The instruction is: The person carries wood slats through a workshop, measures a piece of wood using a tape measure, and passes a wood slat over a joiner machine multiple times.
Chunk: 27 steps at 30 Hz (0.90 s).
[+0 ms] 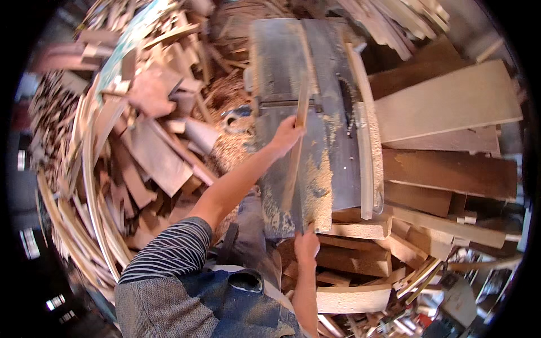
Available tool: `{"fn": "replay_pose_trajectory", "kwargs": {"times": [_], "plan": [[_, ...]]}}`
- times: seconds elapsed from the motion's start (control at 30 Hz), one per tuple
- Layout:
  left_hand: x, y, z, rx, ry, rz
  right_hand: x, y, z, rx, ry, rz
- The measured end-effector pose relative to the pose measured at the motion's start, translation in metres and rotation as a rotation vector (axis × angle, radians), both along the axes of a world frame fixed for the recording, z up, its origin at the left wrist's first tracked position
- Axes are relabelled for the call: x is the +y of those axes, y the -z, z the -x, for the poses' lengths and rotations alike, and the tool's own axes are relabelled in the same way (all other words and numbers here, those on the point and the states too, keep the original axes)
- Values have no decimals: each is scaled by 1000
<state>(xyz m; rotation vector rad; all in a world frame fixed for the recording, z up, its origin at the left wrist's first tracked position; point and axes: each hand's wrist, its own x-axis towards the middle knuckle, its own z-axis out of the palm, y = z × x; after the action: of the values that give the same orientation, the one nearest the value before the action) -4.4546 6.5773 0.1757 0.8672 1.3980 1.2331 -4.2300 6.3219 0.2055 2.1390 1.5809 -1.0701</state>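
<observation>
A long, narrow wooden strip (296, 160) lies lengthwise on the grey metal table of a woodworking machine (276, 152), blurred by motion. My left hand (288, 137) is closed around the strip's left side, just on the near side of the dark crosswise slot (287, 105) in the table. At the table's near edge is my right hand (307, 247), its fingers closed. A dark sliver shows by its fingertips, but I cannot make out what it grips. Sawdust (320, 191) coats the table top to the right of the strip.
A toothed blade (350, 112) rises from a slot on the table's right side, beside a long wooden rail (369, 152). Offcuts (158, 152) are heaped on the left. Wide boards (445, 101) are stacked on the right, with thick blocks (355, 298) near my right forearm.
</observation>
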Motion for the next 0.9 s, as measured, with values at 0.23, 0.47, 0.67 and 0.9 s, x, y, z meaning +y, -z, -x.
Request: {"fn": "replay_pose_trajectory", "kwargs": {"times": [0.23,0.47,0.67,0.9], "plan": [[-300,-50,-43,-523,-143,138,-99,19,-118,780,262,95],[-425,-47,-85,-504,-565,251,-162,-24,-61,1042,107,344],[-481,-26,-61,-681,-824,144,-213,-17,-28,858,-248,70],[-556,-12,-26,-908,-929,234,-268,-31,10,758,-392,165]]}}
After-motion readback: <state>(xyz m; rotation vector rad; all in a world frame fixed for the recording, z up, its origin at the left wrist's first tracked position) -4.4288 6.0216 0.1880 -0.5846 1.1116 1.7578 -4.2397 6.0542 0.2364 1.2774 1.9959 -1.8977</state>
